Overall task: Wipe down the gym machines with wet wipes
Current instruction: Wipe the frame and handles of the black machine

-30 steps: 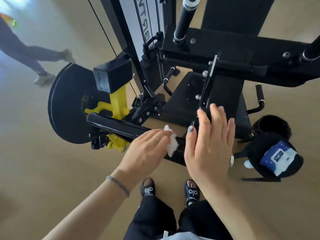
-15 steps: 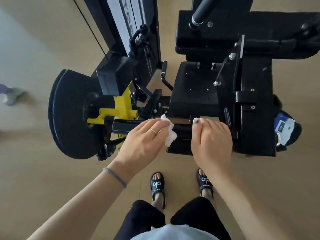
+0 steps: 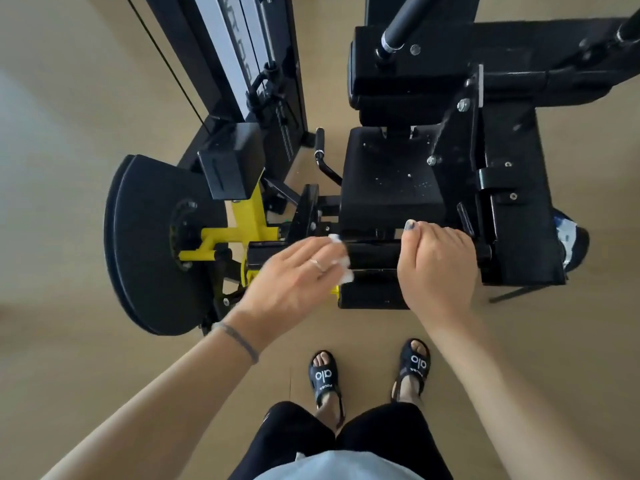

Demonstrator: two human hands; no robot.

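Now white wipe (image 3: pixel 341 259) under left hand (image 3: pixel 294 280) on roller pad (image 3: pixel 372 256)

A crumpled white wet wipe (image 3: pixel 341 263) is lying pressed against the black gym machine's (image 3: pixel 391 188) horizontal roller bar (image 3: pixel 372 254).

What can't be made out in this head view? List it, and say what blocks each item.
- Wet wipe: mostly covered by the left hand; only white edges show.
- Roller pad: its right part is hidden under the right hand.
- Wipes pack: largely behind the machine frame.
- Lettering on the weight-stack column: cut off by the top edge and unreadable.
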